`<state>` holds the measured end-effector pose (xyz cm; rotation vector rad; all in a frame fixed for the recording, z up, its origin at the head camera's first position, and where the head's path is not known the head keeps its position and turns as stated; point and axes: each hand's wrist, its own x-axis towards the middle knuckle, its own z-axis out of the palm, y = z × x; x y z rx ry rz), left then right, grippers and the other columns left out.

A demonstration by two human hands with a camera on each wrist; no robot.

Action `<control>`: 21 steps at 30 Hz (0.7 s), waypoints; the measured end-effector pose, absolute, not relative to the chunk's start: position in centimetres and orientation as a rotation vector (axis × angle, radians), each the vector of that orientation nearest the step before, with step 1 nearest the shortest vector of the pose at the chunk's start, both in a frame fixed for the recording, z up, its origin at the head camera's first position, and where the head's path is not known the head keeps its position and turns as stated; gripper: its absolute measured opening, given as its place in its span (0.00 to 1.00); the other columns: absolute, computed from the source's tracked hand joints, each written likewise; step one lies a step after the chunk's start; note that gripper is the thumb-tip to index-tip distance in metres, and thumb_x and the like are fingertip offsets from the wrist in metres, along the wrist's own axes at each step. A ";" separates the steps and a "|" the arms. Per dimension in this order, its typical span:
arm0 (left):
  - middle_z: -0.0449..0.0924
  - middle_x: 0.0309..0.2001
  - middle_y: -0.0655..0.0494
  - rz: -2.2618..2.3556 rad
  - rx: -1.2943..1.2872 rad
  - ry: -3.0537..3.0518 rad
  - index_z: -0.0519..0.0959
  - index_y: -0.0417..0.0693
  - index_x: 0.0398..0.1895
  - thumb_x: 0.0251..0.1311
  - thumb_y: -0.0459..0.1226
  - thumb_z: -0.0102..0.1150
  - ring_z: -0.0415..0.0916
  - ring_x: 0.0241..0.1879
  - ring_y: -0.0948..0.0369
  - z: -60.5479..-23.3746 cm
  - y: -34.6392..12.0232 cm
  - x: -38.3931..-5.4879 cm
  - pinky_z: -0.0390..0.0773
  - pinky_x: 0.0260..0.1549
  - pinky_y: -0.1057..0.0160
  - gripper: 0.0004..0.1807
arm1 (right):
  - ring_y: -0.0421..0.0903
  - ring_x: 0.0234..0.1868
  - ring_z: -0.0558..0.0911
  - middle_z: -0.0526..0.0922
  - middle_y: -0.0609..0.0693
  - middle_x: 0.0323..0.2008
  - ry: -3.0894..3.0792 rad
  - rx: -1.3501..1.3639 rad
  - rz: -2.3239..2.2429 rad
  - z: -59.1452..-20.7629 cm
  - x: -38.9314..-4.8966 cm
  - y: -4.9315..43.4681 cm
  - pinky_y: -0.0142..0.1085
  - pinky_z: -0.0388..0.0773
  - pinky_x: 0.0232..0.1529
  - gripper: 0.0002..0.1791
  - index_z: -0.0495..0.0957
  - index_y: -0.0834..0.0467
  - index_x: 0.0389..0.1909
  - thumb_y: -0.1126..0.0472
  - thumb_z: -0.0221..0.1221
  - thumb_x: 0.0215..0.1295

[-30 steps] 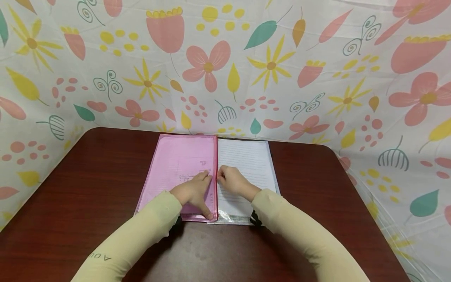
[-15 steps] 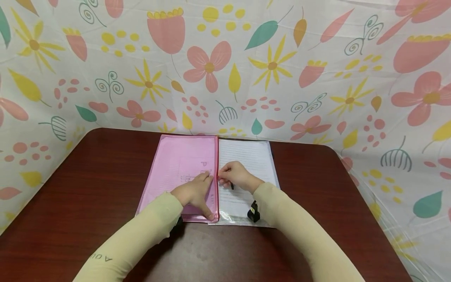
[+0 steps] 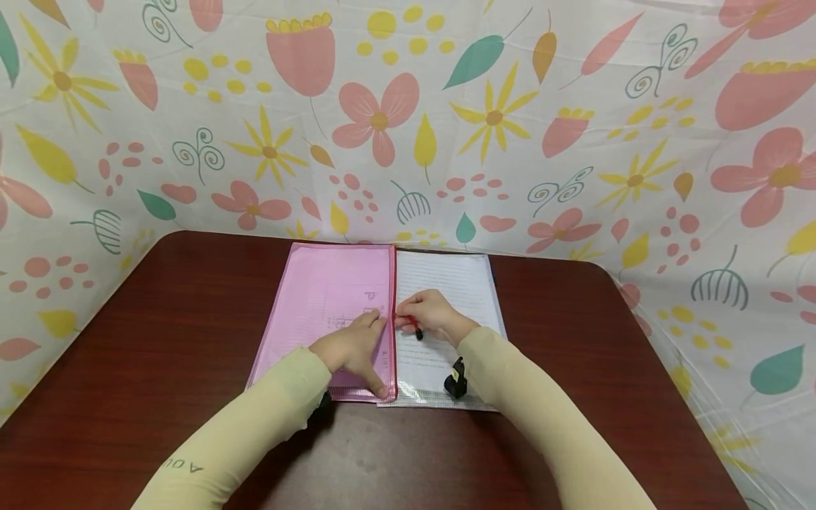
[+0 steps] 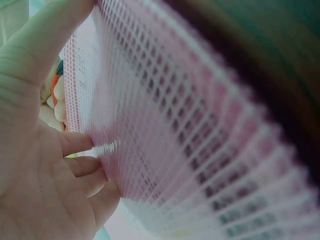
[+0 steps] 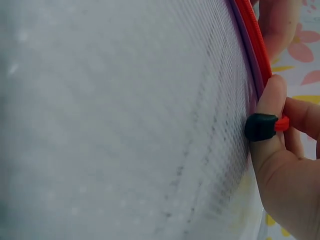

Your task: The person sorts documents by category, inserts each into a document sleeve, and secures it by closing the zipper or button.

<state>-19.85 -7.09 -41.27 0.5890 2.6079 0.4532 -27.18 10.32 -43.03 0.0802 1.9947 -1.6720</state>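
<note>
A pink see-through mesh zip pouch with printed papers inside lies flat on the table. Along its right edge runs a red zipper. My left hand rests spread on the pouch, thumb at the near right corner and fingers reaching the zipper edge. Between thumb and fingers, my right hand pinches the zipper pull, a red cord with a black end, about midway along the zipper. Under the right hand is a white mesh pouch holding lined paper, next to the pink one.
The dark wooden table extends on both sides of the pouches. A flower-printed cloth hangs around its back and sides. Black wrist-worn devices sit under both wrists.
My right hand has shifted slightly away from me along the zipper and turned, bringing the pull's black end and red cord into view. My left hand stays in place.
</note>
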 end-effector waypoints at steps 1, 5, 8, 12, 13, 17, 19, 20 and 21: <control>0.37 0.75 0.40 0.453 0.590 2.607 0.44 0.39 0.74 0.14 0.64 0.77 0.37 0.74 0.47 -41.3 -7.1 -19.9 0.50 0.69 0.49 0.80 | 0.41 0.23 0.81 0.82 0.54 0.23 1.995 0.085 -1.679 -43.0 -27.3 10.3 0.30 0.81 0.27 0.12 0.75 0.76 0.44 0.70 0.53 0.64; 0.36 0.75 0.40 0.448 0.585 2.600 0.43 0.40 0.74 0.14 0.64 0.77 0.37 0.74 0.47 -41.3 -7.1 -19.9 0.50 0.69 0.49 0.81 | 0.41 0.22 0.81 0.82 0.53 0.22 2.016 0.092 -1.697 -42.9 -27.5 10.1 0.29 0.80 0.26 0.13 0.75 0.76 0.45 0.71 0.54 0.64; 0.36 0.75 0.40 0.448 0.577 2.600 0.43 0.40 0.74 0.14 0.64 0.77 0.37 0.74 0.48 -41.3 -7.0 -20.0 0.51 0.69 0.49 0.81 | 0.41 0.22 0.81 0.82 0.53 0.21 2.029 0.097 -1.705 -42.7 -27.6 9.9 0.29 0.80 0.25 0.13 0.75 0.76 0.45 0.71 0.55 0.63; 0.36 0.75 0.41 0.443 0.565 2.604 0.43 0.41 0.74 0.13 0.64 0.77 0.38 0.74 0.48 -41.2 -7.0 -19.9 0.53 0.68 0.48 0.81 | 0.41 0.21 0.81 0.82 0.53 0.21 2.043 0.086 -1.699 -42.5 -27.7 9.8 0.30 0.80 0.25 0.13 0.75 0.76 0.45 0.71 0.55 0.63; 0.36 0.75 0.41 0.440 0.563 2.604 0.43 0.41 0.74 0.13 0.64 0.77 0.38 0.74 0.48 -41.2 -7.0 -19.8 0.53 0.68 0.48 0.81 | 0.41 0.22 0.81 0.82 0.53 0.21 2.045 0.086 -1.694 -42.5 -27.6 9.8 0.30 0.80 0.26 0.13 0.75 0.76 0.45 0.71 0.55 0.63; 0.36 0.75 0.41 0.436 0.552 2.605 0.43 0.40 0.74 0.14 0.64 0.77 0.38 0.74 0.47 -41.0 -7.1 -19.6 0.54 0.68 0.48 0.81 | 0.40 0.22 0.81 0.82 0.53 0.22 2.062 0.093 -1.684 -42.4 -27.6 9.7 0.30 0.80 0.26 0.13 0.76 0.75 0.45 0.70 0.56 0.63; 0.36 0.75 0.41 0.424 0.552 2.603 0.42 0.40 0.74 0.14 0.64 0.77 0.37 0.74 0.47 -40.9 -7.0 -19.5 0.54 0.68 0.48 0.81 | 0.40 0.22 0.81 0.82 0.53 0.22 2.075 0.096 -1.690 -42.4 -27.6 9.6 0.29 0.80 0.25 0.13 0.76 0.75 0.45 0.70 0.56 0.63; 0.36 0.75 0.41 0.422 0.551 2.601 0.42 0.40 0.74 0.14 0.64 0.77 0.37 0.74 0.47 -40.8 -7.0 -19.4 0.54 0.68 0.48 0.81 | 0.40 0.21 0.81 0.82 0.53 0.22 2.079 0.100 -1.698 -42.4 -27.6 9.6 0.29 0.80 0.25 0.13 0.76 0.75 0.45 0.70 0.56 0.63; 0.36 0.75 0.41 0.423 0.553 2.601 0.43 0.40 0.74 0.14 0.64 0.77 0.38 0.74 0.47 -40.8 -7.0 -19.3 0.54 0.68 0.48 0.81 | 0.40 0.21 0.81 0.82 0.53 0.22 2.085 0.101 -1.704 -42.4 -27.6 9.6 0.29 0.80 0.25 0.13 0.76 0.76 0.45 0.70 0.56 0.63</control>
